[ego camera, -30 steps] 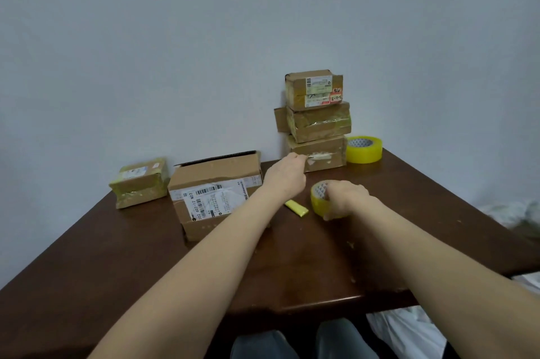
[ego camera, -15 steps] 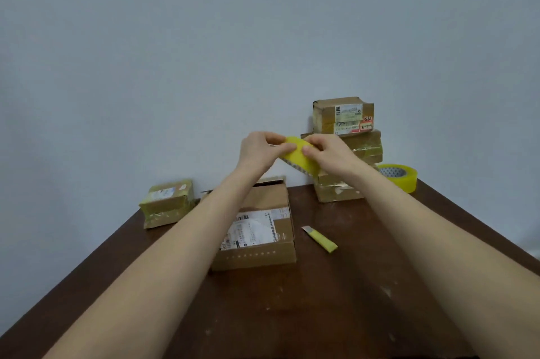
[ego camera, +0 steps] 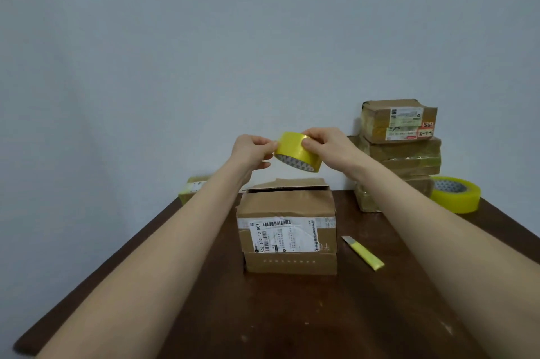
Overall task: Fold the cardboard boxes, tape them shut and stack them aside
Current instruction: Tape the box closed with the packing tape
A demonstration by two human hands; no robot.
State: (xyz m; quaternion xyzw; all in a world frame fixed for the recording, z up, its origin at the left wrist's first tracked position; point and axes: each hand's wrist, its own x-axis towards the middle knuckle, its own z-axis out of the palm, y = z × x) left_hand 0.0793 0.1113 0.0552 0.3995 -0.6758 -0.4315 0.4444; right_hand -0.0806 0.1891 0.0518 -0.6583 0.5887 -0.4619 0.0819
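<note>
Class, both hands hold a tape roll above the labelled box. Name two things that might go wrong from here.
The box has its top flap slightly raised; tape from the held tape roll may seal it crooked.
The yellow cutter lies near the right forearm; lowering that arm might knock it away.

You hold the yellow tape roll (ego camera: 295,149) tilted in the air, just above the brown cardboard box (ego camera: 287,241) that stands in the middle of the table (ego camera: 292,320), a white barcode label on its near face, its top flap slightly raised and untaped. At the back right stands a stack of three boxes (ego camera: 401,151) wrapped in yellowish tape, a second yellow roll (ego camera: 457,198) just beside it. A small taped box (ego camera: 193,187) lies far left, partly hidden
</note>
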